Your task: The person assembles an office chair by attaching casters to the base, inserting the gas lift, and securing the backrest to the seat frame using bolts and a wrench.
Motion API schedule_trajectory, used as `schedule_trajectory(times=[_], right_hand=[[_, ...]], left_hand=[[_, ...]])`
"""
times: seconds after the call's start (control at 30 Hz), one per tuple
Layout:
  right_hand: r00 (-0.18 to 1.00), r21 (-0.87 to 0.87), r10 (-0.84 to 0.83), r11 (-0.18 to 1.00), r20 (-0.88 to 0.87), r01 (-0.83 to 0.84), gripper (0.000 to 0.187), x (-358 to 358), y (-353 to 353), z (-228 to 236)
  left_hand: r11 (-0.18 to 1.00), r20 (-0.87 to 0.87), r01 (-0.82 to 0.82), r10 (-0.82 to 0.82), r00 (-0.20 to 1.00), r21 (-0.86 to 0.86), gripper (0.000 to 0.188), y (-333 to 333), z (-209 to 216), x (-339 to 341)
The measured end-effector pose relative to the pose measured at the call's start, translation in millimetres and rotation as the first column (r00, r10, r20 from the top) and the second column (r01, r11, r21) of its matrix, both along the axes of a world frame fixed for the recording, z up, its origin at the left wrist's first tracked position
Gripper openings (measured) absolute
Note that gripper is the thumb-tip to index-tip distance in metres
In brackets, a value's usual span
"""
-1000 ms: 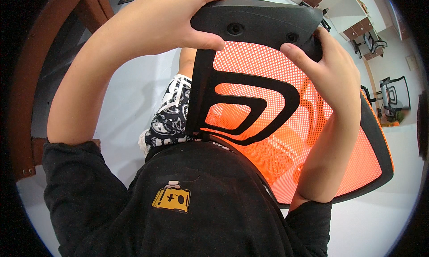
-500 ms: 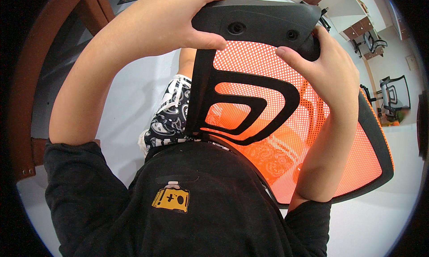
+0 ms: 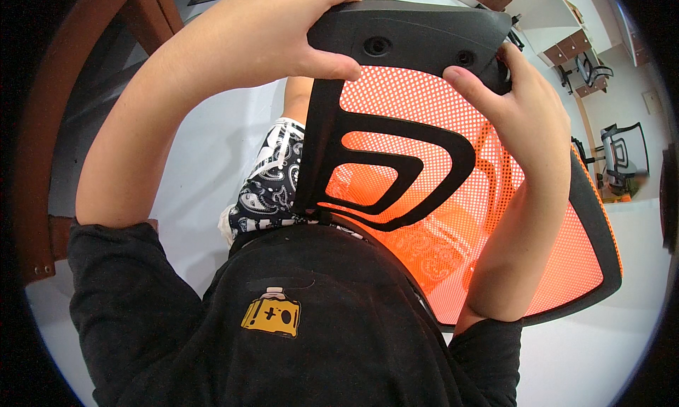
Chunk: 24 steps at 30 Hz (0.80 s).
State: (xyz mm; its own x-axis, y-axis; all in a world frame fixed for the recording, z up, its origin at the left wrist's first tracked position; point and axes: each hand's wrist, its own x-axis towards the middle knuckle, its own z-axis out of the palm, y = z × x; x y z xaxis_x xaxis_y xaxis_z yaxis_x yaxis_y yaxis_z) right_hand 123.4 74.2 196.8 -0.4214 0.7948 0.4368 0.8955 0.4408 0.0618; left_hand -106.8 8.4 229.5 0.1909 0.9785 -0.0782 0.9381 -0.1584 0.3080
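An orange mesh chair backrest [image 3: 417, 149] with a black plastic frame leans against my lap and belly. Its thick black end piece [image 3: 424, 36], with two round screw holes, points away from me. My left hand [image 3: 315, 36] grips the left side of that end piece, thumb on the near face and fingers over the far edge. On the right side, my right hand [image 3: 520, 96] holds the same piece, its thumb over the mesh edge and its fingers wrapped behind. Several fingertips of both hands are hidden by the frame. Black curved ribs [image 3: 417, 170] cross the mesh.
A brown wooden frame [image 3: 42, 145] stands close on my left. White cabinets with brown drawers [image 3: 566, 46] are at the far right. Several office chairs, one with a grey back [image 3: 622, 152], stand on the right. The floor [image 3: 205, 145] is pale.
The backrest's far end has shifted very slightly right, together with both hands. Each hand keeps its grip on the end piece.
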Motion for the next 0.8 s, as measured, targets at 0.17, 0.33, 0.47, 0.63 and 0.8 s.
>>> schedule_trajectory(times=[0.17,0.33,0.47,0.63,0.8], right_hand=[[0.998,-0.087,-0.063,0.994,0.011,0.063,0.077,-5.7,-2.1,3.3],[0.999,-0.069,-0.049,0.996,0.009,0.049,0.080,-4.6,-3.7,3.6],[0.999,0.017,-0.018,1.000,0.031,0.018,0.077,-3.4,-1.5,-0.6],[0.999,0.012,-0.014,1.000,0.051,0.013,0.078,-2.7,1.0,-2.1],[0.999,0.043,-0.002,0.999,0.052,0.000,0.079,-3.6,0.6,-3.5]], left_hand=[[1.000,0.024,-0.008,0.008,1.000,-0.025,0.059,2.0,0.6,-0.8],[0.998,0.044,0.004,-0.001,0.999,-0.061,0.057,-1.4,2.7,2.1],[1.000,0.037,0.001,0.000,0.999,-0.028,0.055,-2.0,0.1,2.2],[0.990,0.071,-0.005,0.015,0.997,-0.140,0.055,10.8,2.4,-3.3],[0.991,0.072,0.025,-0.015,0.997,-0.135,0.055,13.4,1.4,-7.8]])
